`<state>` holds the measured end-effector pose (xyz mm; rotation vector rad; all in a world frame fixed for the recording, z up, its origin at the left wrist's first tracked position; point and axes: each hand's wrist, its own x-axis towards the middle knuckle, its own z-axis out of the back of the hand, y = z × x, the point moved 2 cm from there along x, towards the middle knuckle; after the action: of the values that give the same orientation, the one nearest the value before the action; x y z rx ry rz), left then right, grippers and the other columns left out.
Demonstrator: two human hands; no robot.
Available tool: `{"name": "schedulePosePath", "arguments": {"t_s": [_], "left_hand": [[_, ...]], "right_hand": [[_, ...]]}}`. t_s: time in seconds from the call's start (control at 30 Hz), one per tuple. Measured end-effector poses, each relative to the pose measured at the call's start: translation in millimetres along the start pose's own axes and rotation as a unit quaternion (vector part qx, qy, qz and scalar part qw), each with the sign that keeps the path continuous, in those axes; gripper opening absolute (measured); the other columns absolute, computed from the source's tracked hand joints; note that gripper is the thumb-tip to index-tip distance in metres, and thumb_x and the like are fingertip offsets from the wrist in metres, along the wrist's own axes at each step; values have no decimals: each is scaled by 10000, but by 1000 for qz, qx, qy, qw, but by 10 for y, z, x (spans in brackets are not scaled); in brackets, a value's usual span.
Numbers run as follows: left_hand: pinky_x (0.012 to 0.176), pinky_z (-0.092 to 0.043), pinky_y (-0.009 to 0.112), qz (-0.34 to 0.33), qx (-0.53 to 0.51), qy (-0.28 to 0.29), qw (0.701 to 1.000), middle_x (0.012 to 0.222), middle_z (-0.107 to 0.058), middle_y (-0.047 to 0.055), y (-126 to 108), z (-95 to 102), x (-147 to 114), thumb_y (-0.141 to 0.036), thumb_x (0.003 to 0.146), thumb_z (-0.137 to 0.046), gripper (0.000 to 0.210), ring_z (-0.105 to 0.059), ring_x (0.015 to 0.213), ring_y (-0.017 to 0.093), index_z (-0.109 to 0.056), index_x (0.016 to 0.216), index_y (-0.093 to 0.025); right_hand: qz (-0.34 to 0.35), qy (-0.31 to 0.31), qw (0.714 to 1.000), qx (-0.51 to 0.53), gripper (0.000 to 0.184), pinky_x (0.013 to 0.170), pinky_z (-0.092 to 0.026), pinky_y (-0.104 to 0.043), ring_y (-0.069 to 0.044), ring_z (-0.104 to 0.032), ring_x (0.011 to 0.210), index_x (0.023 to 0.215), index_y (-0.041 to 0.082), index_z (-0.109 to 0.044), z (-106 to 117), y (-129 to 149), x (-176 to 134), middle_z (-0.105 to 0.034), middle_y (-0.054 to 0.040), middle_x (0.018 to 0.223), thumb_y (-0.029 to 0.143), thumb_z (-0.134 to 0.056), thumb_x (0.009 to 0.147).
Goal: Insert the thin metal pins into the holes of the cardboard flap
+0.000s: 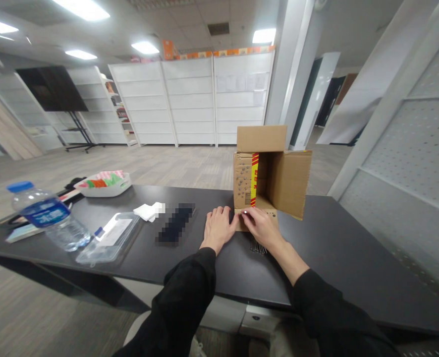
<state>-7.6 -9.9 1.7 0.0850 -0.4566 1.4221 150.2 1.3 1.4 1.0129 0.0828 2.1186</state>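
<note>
- Thumb and forefinger of the right hand (264, 227) pinch a small bright-ended piece, largely hidden, at the low flap (242, 226) of the cardboard box (277, 178).
- Left hand (218, 226) lies low with fingers loosely spread beside the box, thumb reaching to the flap; whether it grips anything, I cannot tell.
- Box stands open toward the person on the bench (316, 243), just beyond both hands.
- Front panel (242, 181), left of the yellow-and-red tape (254, 178), already carries many round grey heads; that part looks well advanced.
- Low flap shows only a few dark spots at its right end, so work there seems barely begun.
- Loose fasteners (257, 247), screws or nails, lie bunched under the right hand, apparently unused; their count is unclear.
- Farther left sit a dark blurred slab (177, 224), clear plastic case (110, 238) and water bottle (52, 215), apparently uninvolved.
</note>
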Motion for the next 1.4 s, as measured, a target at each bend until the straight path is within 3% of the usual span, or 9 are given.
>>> {"name": "schedulePosePath", "arguments": {"t_s": [1.4], "left_hand": [[925, -374, 387, -4, 1, -8, 1000, 1054, -632, 104, 5, -11, -1, -520, 964, -335, 415, -565, 1038, 257, -578, 1066, -200]], "right_hand": [[-10, -24, 1000, -3, 167, 752, -481, -357, -235, -624, 812, 953, 204, -614, 13, -34, -11, -680, -88, 888, 244, -452, 942]]}}
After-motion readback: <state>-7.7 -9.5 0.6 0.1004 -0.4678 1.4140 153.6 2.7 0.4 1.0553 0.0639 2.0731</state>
